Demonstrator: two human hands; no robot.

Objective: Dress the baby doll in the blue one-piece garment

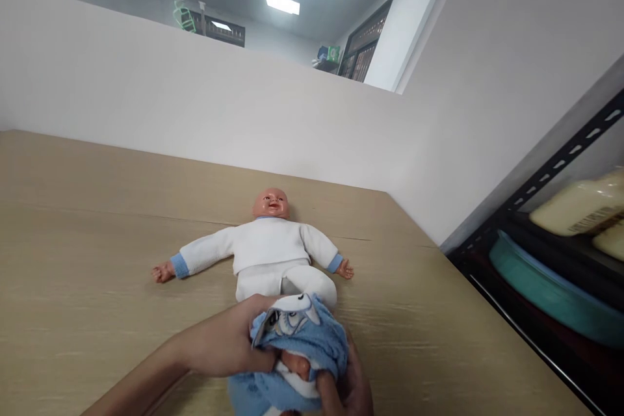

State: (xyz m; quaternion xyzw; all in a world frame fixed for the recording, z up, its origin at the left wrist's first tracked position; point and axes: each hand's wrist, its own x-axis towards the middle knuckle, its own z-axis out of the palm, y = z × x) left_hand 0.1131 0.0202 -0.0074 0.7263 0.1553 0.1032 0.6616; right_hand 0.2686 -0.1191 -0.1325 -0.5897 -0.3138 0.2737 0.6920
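my left hand [227, 341] and right hand [358, 380] grip a fuzzy blue garment [322, 335], patched in white with cartoon eyes, bunched around the foot [297, 364] of a doll [270, 240] lying face up, in white with blue cuffs [180, 265], on a wood-grain surface [97, 240].

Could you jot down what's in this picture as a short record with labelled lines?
Figure: baby doll, on its back, arms spread
Outfit: white top with blue cuffs, white trousers
Left hand: gripping the blue-and-white cloth with cartoon eyes
Right hand: gripping the same cloth from the other side
Inside the cloth: probably the doll's foot
Surface: wooden tabletop
To the right: black rack with a teal basin
Overhead: lit ceiling panels
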